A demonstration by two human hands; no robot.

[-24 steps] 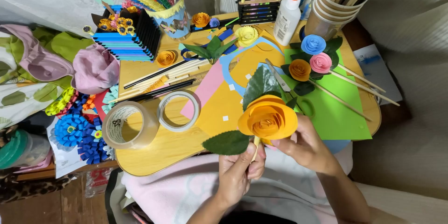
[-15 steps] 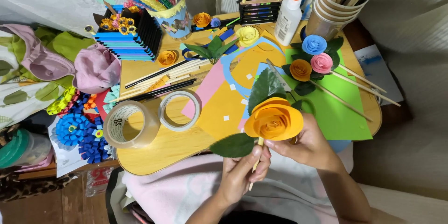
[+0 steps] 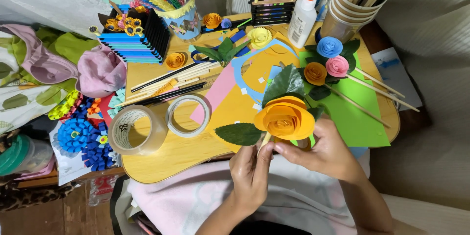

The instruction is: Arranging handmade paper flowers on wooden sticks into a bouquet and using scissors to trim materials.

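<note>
An orange paper rose [image 3: 284,118] with green leaves [image 3: 239,133] sits on a thin wooden stick, held up over the front edge of the small wooden table [image 3: 161,154]. My left hand [image 3: 250,171] pinches the stick just under the flower. My right hand [image 3: 324,150] grips the flower's base from the right, fingers under the petals. One leaf sticks out to the left, another larger leaf [image 3: 284,83] rises behind the rose.
Two tape rolls [image 3: 137,129] [image 3: 188,115] lie on the left of the table. Finished blue, pink and orange paper roses on sticks [image 3: 329,61] rest on green paper [image 3: 360,117]. A glue bottle [image 3: 302,18], paper cups, craft-stick holders and coloured paper sheets crowd the back.
The rose and both hands have shifted slightly, and the left leaf now points more level to the left. My left hand has moved up the stick toward the flower.
</note>
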